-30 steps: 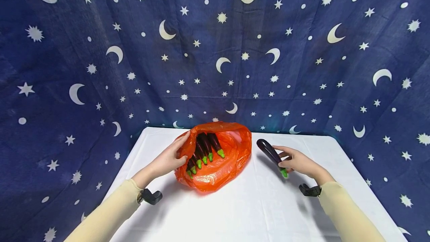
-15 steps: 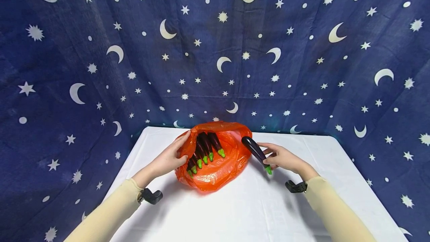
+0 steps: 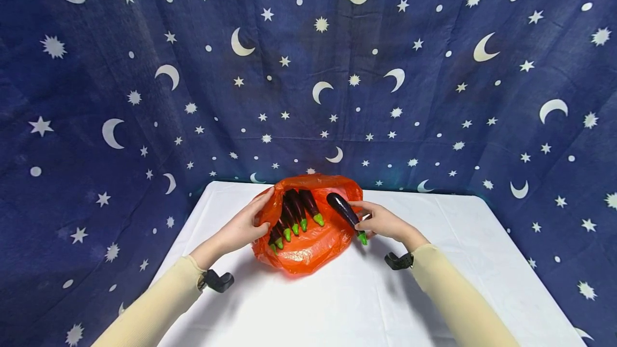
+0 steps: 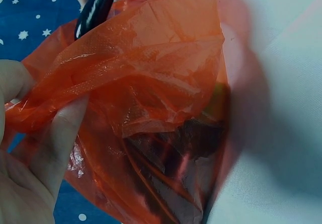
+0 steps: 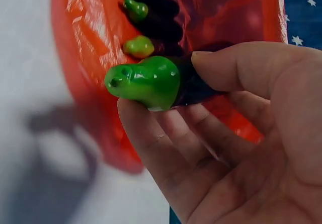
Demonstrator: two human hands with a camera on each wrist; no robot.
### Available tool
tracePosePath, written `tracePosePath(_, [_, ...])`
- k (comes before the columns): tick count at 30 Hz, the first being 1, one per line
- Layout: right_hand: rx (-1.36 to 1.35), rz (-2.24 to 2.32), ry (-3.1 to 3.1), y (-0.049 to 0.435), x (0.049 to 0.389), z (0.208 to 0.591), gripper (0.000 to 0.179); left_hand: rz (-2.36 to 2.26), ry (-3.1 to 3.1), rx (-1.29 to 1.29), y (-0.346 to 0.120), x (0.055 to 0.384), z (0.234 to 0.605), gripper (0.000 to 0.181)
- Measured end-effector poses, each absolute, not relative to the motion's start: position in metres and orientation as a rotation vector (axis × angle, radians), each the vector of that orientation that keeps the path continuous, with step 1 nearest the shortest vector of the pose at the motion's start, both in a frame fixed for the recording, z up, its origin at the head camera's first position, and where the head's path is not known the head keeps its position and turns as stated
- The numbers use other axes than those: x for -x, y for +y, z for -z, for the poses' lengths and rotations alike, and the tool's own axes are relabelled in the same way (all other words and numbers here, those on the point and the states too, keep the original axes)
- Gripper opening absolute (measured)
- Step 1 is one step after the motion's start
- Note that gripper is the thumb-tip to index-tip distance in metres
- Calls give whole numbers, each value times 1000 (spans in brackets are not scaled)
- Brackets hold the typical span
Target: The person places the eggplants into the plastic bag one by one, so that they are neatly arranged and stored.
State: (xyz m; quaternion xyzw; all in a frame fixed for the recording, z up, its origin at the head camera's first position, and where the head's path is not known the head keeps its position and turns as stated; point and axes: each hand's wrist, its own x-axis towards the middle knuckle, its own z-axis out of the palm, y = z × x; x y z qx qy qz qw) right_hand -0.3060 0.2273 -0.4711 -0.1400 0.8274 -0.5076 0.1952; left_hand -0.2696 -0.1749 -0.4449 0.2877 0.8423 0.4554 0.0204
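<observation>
An orange-red plastic bag [image 3: 308, 253] lies on the table with its mouth facing me. Inside its left half several dark purple eggplants [image 3: 299, 209] lie side by side, green stems toward me. My left hand [image 3: 243, 229] grips the bag's left rim; in the left wrist view the thumb and fingers pinch the thin plastic [image 4: 100, 78]. My right hand [image 3: 383, 222] holds one more eggplant [image 3: 343, 209] near its green stem [image 5: 146, 80], between thumb and fingers. Its rounded end is at the bag's mouth on the right side, pointing inward; the stem end is outside.
A white-covered table [image 3: 328, 309] carries the bag near its back edge. Behind and at both sides hangs a dark blue cloth [image 3: 308, 68] with moons and stars. Black straps with camera mounts [image 3: 217, 281] sit on both wrists.
My right hand has moved left with the eggplant, from beside the bag to its open mouth. The left hand and the bag have stayed in place.
</observation>
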Motion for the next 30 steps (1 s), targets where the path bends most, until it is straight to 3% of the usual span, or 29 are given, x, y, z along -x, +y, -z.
tracePosePath(30, [142,1326,2610,137,362,497,66,-1456,2574,-858,-176,271,443,89])
